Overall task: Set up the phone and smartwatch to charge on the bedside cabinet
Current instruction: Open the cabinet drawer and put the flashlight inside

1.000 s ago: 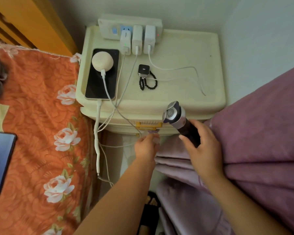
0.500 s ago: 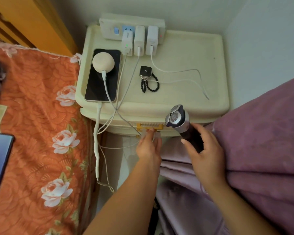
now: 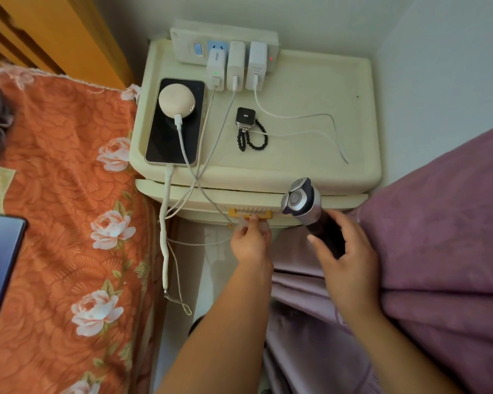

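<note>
Largely, the charging looks set up, judging from the head view: the phone (image 3: 174, 137) lies flat at the left of the cabinet (image 3: 310, 89) top with a round puck (image 3: 176, 101) resting on it and a cable (image 3: 165, 223) in its lower end. The watch (image 3: 246, 117) sits near the middle, just below the three adapters (image 3: 235, 69) in the strip (image 3: 225, 38), with a white lead (image 3: 296, 117) crossing its beaded band. Its face shows a small symbol, but whether that means charging I cannot tell. What is left seems to be tidying, not plugging in. The left hand (image 3: 251, 243) reaches up to the orange handle (image 3: 250, 214) of the drawer (image 3: 199, 194) beneath the top, one fingertip laid on the handle. The other fingers are hidden, so I cannot tell whether its grip is hooked on or merely touching. The right hand (image 3: 345, 257) is lower right, beside the purple cloth (image 3: 439, 223), its grip wrapped round the dark body of a shaver (image 3: 302, 203) — head tilted up and left, level with the drawer front.
</note>
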A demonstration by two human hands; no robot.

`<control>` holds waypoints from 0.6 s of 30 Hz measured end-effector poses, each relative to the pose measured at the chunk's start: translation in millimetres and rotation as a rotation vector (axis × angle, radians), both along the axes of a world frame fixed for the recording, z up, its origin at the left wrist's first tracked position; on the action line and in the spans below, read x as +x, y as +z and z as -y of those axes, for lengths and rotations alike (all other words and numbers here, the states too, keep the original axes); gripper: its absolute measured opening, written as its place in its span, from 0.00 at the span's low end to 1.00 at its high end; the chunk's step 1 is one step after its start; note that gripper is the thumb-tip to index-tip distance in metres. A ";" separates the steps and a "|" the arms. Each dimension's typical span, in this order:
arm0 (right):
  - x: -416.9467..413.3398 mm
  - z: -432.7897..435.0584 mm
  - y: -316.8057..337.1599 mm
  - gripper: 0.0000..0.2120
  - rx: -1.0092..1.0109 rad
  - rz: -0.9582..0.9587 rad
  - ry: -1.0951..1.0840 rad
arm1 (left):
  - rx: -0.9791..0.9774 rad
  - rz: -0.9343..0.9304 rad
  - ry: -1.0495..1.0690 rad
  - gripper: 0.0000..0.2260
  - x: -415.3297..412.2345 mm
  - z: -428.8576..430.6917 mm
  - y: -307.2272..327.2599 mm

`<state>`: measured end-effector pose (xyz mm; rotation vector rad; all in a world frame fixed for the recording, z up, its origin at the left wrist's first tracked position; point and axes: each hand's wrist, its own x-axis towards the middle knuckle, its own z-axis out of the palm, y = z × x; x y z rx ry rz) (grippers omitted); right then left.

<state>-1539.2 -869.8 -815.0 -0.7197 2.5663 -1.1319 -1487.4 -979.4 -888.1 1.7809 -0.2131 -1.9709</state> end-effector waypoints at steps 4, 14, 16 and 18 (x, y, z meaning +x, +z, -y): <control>6.9 -5.5 2.8 0.20 0.000 0.002 -0.023 | -0.006 0.048 -0.035 0.08 10.5 -14.7 4.5; 16.8 -9.5 7.6 0.20 -0.005 0.010 -0.086 | 0.028 0.086 -0.051 0.06 34.6 -38.5 13.7; 17.2 -8.6 7.9 0.20 -0.001 0.015 -0.091 | 0.028 0.083 -0.051 0.06 37.2 -41.6 15.8; 17.6 -7.3 8.4 0.20 0.005 0.020 -0.097 | 0.034 0.084 -0.049 0.07 38.3 -42.9 16.4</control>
